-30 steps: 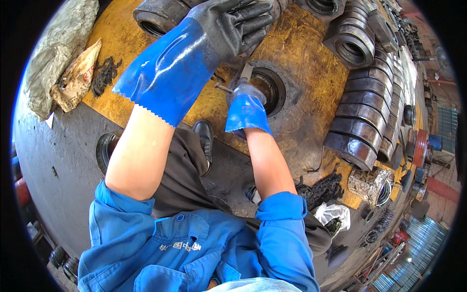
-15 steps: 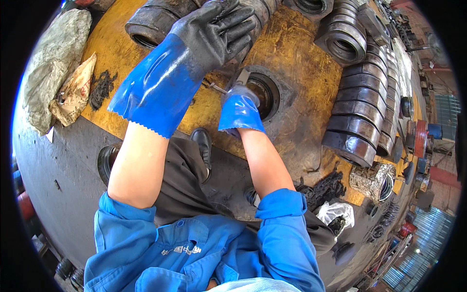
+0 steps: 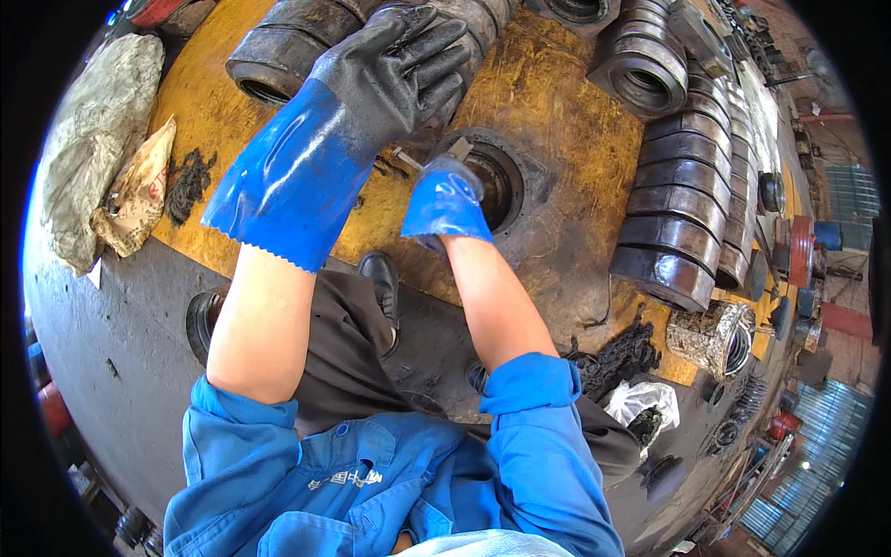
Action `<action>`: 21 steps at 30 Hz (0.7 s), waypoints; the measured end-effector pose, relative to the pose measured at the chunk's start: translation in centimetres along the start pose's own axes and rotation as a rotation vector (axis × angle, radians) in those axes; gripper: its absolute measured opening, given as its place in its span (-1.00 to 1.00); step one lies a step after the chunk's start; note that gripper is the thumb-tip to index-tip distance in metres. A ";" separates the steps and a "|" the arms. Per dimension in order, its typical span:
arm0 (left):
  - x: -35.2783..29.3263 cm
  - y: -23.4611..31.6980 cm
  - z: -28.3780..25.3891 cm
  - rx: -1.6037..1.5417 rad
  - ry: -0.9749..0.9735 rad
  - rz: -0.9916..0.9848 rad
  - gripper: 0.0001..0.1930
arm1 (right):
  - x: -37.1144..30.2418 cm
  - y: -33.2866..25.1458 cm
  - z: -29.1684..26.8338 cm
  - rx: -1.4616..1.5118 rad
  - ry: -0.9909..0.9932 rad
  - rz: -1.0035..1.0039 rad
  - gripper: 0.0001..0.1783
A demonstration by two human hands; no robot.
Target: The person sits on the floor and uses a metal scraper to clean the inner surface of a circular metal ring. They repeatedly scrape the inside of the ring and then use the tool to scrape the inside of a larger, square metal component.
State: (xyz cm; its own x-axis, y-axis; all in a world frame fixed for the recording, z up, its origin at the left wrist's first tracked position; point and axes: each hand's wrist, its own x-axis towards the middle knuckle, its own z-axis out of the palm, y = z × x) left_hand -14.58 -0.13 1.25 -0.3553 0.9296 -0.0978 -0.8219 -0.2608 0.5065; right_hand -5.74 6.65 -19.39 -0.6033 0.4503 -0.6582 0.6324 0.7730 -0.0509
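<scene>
My left hand [image 3: 385,79], in a long rubber glove with black fingers and a blue cuff, is palm down over dark ribbed metal cylinders [image 3: 306,42]. Its fingers are stretched out and slightly apart; whether they touch the metal I cannot tell. My right hand [image 3: 450,181], gloved alike, is closed around a metal tool [image 3: 460,148] whose kind is unclear: a small flat block shows beyond the fingers and a short thin rod sticks out to the left. This hand is at the left rim of a dark round opening [image 3: 506,181] in the yellow bench; the glove hides part of it.
More ribbed cylinders [image 3: 673,204] lie in rows at the right. A greasy sleeve [image 3: 710,339], dark shavings [image 3: 622,362] and a clear plastic bag [image 3: 645,408] are nearer me on the right. A pale sack [image 3: 102,130] and dirty paper [image 3: 139,186] are at the far left.
My right hand has shifted slightly left with the tool in it. My left hand keeps its pose over the cylinders. The whole view has moved slightly.
</scene>
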 end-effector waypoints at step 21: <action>-3.1 1.8 -1.7 -0.019 0.040 0.138 -0.50 | -10.5 14.2 -2.1 -0.126 0.290 -0.113 -0.73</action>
State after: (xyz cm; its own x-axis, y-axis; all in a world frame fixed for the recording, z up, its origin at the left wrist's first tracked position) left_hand -15.70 -3.97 1.05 -0.4827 0.8735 -0.0631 -0.7724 -0.3906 0.5009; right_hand 8.55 13.87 -11.61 -0.7912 0.4527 -0.4112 0.4990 0.8666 -0.0062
